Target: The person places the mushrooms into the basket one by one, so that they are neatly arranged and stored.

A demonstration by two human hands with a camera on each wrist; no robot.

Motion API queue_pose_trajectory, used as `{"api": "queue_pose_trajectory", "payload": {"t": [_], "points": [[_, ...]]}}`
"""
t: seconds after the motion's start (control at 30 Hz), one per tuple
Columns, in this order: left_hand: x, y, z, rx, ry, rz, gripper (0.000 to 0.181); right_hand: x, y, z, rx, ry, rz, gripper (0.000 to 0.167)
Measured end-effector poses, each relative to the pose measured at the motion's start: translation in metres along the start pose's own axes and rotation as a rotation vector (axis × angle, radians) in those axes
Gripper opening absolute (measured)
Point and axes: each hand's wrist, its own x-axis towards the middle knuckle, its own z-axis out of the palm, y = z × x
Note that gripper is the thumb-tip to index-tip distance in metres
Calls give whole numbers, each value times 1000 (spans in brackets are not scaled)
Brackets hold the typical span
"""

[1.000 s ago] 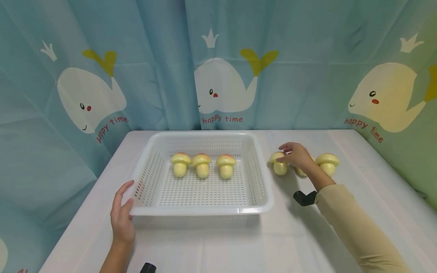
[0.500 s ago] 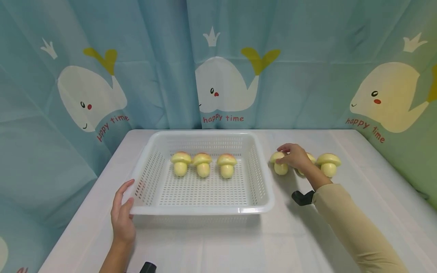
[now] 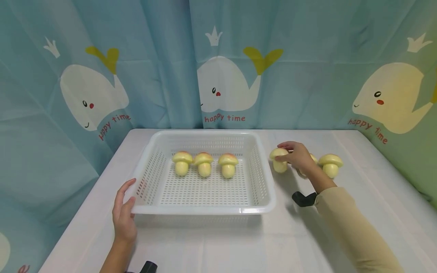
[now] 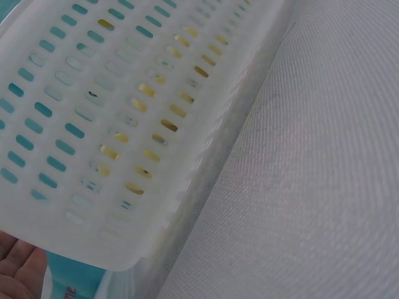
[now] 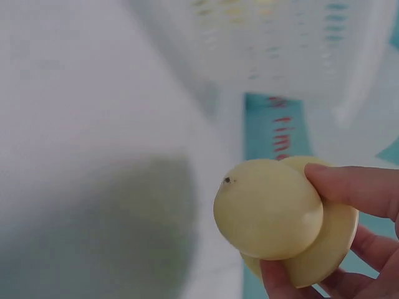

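- The right hand (image 3: 297,156) has tightened its pinch and raised the held mushroom (image 3: 280,167) a touch since the earlier frame; the other mushrooms lie as they did.
- Thumb and fingers clamp the held mushroom around its cap, near the stem. It looks smooth and rounded; too light a pinch could let it swivel or slip.
- The held mushroom is over the surface (image 3: 232,246), just outside the right side of the white basket (image 3: 201,209), seemingly just clear of the cloth. Carried low and leftward, it could strike the rim and be knocked loose.
- Behind the wrist, a half-hidden mushroom (image 3: 313,157) sits close in, the far-right mushroom (image 3: 330,165) near it. A careless sweep of hand or sleeve (image 3: 355,227) could send either rolling.
- Inside the white basket, the left mushroom (image 3: 182,163) and middle mushroom (image 3: 205,164) sit side by side, the third mushroom (image 3: 228,165) slightly apart. A drop from height could scatter the row.
- At the opposite end, the left hand (image 3: 124,223) rests against the rim, thumb and forefinger apart. An uneven push there could skew the white basket.
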Motion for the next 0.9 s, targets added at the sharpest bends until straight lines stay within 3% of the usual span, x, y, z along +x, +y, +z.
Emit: {"api": "queue_pose_trajectory", "payload": {"t": [0.13,0.37,0.6,0.9], "points": [[0,0,0,5,-3,-5,46,-7,-12,-6,77,1,-3,52],[1,-1,0,-10,-9,-1,46,-13,-25,-13,78,14,-15,53],[1,0,1,-14,-6,20,46,-21,-45,-19,132,80,-65,54],[1,1,0,-18,-7,11,46,-27,-72,-19,161,81,-75,58]]}}
